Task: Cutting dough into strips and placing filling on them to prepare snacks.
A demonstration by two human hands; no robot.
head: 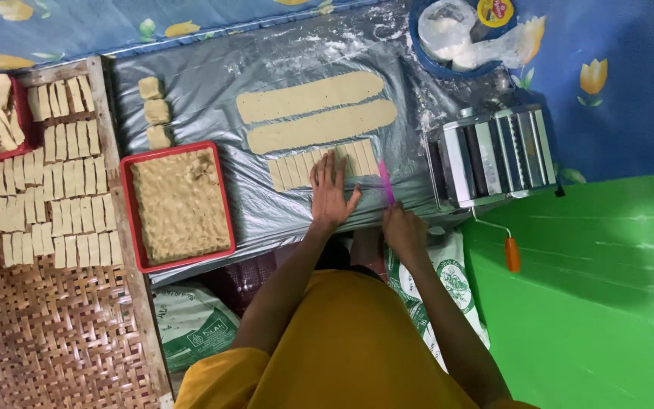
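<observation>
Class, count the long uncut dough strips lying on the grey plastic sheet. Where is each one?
2. One long strip lies farthest from the person; the second strip lies just below it, above the cut pieces under the left hand. None seems hidden.

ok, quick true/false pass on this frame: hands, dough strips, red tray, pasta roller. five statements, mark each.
1. The left hand lies flat on the cut dough strip. True.
2. The right hand holds a pink cutter. True.
3. The red tray holds neat cut rectangles. False: it holds one rough slab of dough; the cut pieces lie on the woven mat to the left.
4. All three long strips are cut. False: the two uncut strips lie beyond the cut one.
5. The pasta roller stands left of the tray. False: it stands on the right, beside the right hand.
</observation>
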